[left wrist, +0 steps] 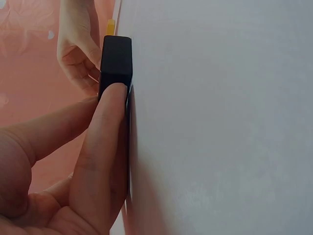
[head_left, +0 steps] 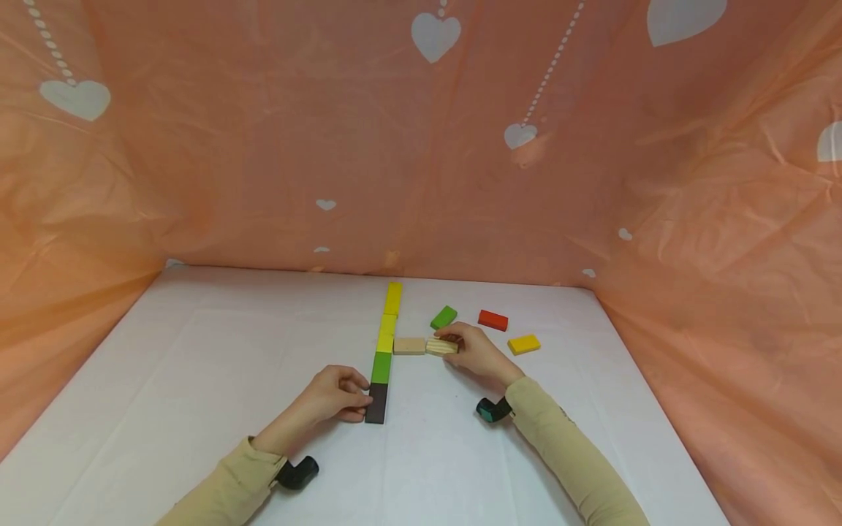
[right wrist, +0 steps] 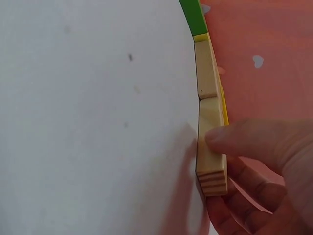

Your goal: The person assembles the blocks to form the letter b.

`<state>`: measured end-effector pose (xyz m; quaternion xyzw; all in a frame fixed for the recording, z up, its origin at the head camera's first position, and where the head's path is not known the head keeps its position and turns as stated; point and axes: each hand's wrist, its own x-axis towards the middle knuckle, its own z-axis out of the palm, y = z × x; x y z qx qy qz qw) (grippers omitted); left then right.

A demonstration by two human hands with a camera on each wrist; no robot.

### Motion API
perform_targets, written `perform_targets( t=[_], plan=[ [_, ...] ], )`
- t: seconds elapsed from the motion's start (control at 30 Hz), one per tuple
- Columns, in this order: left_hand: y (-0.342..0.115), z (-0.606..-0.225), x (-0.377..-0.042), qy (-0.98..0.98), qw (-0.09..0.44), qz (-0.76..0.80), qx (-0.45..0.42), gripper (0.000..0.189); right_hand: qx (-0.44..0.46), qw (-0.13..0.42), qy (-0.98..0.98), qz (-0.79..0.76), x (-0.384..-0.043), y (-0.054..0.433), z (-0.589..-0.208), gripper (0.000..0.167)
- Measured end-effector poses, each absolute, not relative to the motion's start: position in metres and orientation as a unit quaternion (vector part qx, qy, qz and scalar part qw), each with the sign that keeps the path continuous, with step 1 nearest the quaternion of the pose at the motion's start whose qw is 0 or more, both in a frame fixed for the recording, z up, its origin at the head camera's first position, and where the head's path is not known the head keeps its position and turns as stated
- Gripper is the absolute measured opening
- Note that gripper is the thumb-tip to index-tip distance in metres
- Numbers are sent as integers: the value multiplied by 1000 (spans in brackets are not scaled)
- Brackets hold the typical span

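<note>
A line of flat blocks runs away from me in the head view: a black block (head_left: 376, 404) nearest, a green block (head_left: 381, 367), then two yellow blocks (head_left: 387, 333). My left hand (head_left: 338, 394) rests its fingertips along the black block's left side; in the left wrist view a fingertip presses that block (left wrist: 117, 56). A plain wooden block (head_left: 410, 346) branches off rightward from the line. My right hand (head_left: 475, 351) pinches a striped wooden block (head_left: 439, 346) at the plain one's right end, thumb on the near side (right wrist: 210, 127).
Loose on the white tabletop (head_left: 263, 329) beyond and right of my right hand lie a green block (head_left: 444, 316), a red block (head_left: 492, 320) and a yellow block (head_left: 523, 344). An orange cloth with pale hearts (head_left: 436, 36) surrounds the table's back and sides.
</note>
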<state>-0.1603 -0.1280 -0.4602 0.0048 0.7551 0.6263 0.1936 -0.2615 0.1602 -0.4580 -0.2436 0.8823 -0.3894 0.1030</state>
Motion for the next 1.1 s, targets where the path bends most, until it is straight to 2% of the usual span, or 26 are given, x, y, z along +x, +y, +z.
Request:
perform_targets(
  t=[0.2, 1.1],
  plan=[
    [-128, -461, -161, 750, 197, 631, 4, 25, -259, 91, 880, -389, -262, 162, -460, 41],
    [-128, -460, -159, 743, 197, 640, 18, 24, -254, 103, 877, -395, -258, 165, -459, 40]
  ],
)
